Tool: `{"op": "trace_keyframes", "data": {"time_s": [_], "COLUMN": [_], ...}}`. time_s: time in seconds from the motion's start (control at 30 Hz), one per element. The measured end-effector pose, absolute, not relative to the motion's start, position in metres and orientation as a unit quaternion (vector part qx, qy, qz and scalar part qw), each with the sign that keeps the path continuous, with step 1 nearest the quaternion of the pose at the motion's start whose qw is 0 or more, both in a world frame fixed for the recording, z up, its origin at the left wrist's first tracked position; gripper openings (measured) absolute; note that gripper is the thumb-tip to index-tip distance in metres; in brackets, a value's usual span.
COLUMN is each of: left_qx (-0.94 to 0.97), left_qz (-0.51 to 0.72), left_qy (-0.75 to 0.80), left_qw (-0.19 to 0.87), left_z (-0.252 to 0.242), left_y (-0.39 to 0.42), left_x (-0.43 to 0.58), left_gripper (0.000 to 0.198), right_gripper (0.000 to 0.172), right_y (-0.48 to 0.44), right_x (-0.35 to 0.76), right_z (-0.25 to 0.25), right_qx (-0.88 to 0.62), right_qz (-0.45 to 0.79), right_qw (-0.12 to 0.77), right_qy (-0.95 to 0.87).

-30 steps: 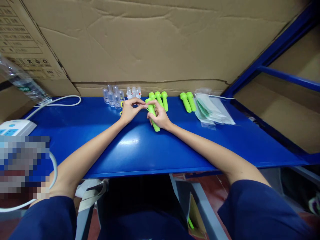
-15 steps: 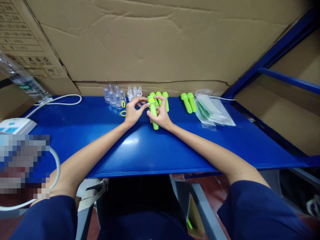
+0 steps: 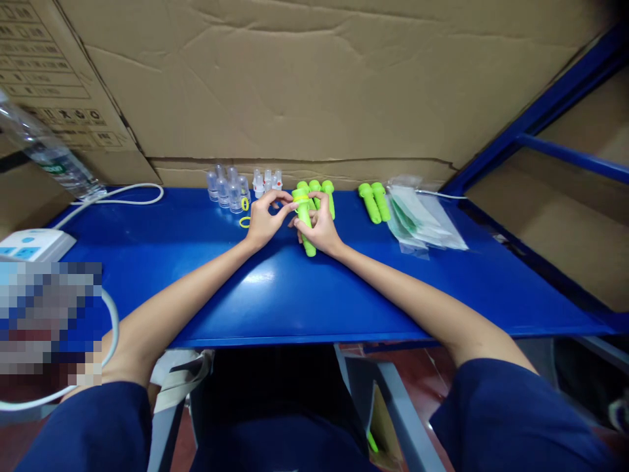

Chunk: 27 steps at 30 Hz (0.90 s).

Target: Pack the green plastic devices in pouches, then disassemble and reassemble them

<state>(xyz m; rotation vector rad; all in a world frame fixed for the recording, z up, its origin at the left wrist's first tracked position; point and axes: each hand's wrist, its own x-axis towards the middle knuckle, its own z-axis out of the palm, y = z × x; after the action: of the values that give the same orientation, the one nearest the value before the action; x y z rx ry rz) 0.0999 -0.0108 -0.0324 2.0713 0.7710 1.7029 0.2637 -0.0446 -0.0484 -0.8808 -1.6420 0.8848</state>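
In the middle of the head view, a lime-green torch-shaped body point(image 3: 307, 235) is held tilted above the blue table, with its wide head pointing away from me. My right hand point(image 3: 322, 228) is wrapped around this body, its index finger reaching up to the head. A thin yellow ring point(image 3: 301, 197) sits around the head. My left hand point(image 3: 268, 215) is closed in a pinch at the ring's left side, thumb and index together; the exact contact is too small to see. Two loose yellow rings point(image 3: 244, 223) lie left of my left hand, one leaning on a clear capsule.
Several clear capsule-like pieces point(image 3: 234, 196) stand at the back left, beside smaller clear-and-white ones point(image 3: 268, 181). Behind my right hand are more green bodies point(image 3: 328, 193), with two others point(image 3: 369, 203) farther right. Plastic-bagged sheets point(image 3: 426, 219), a power strip point(image 3: 42, 245) and a bottle point(image 3: 59, 160) flank them.
The whole view has shifted slightly. Both hands keep nearly the same hold on the green torch-shaped body and its yellow ring.
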Motion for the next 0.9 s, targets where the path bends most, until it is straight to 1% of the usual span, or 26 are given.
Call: {"op": "trace_keyframes", "data": {"time_s": [0.17,0.47,0.6,0.73,0.9], "left_qx": [0.726,0.713,0.718,0.739,0.740], "left_qz": [0.606,0.596,0.603,0.585,0.583], "left_qy": [0.268,0.287,0.272,0.265,0.272], "left_qw": [0.185,0.233,0.217,0.201,0.194], "left_z": [-0.035,-0.044,-0.043,-0.041,-0.041], "left_y": [-0.012,-0.004,-0.005,-0.007,-0.008], "left_x": [0.102,0.105,0.105,0.105,0.105], "left_gripper": [0.019,0.035,0.035,0.036,0.036], "right_gripper": [0.066,0.073,0.068,0.072,0.059], "right_y": [-0.045,-0.038,-0.037,-0.043,-0.047], "right_x": [0.262,0.263,0.262,0.260,0.259], "right_z": [-0.046,-0.050,-0.050,-0.046,-0.042], "right_qx": [-0.369,-0.373,-0.386,-0.393,-0.384], "right_qz": [0.362,0.343,0.314,0.313,0.323], "right_qw": [0.519,0.498,0.510,0.517,0.514], "right_qy": [-0.680,-0.704,-0.701,-0.693,-0.696]}}
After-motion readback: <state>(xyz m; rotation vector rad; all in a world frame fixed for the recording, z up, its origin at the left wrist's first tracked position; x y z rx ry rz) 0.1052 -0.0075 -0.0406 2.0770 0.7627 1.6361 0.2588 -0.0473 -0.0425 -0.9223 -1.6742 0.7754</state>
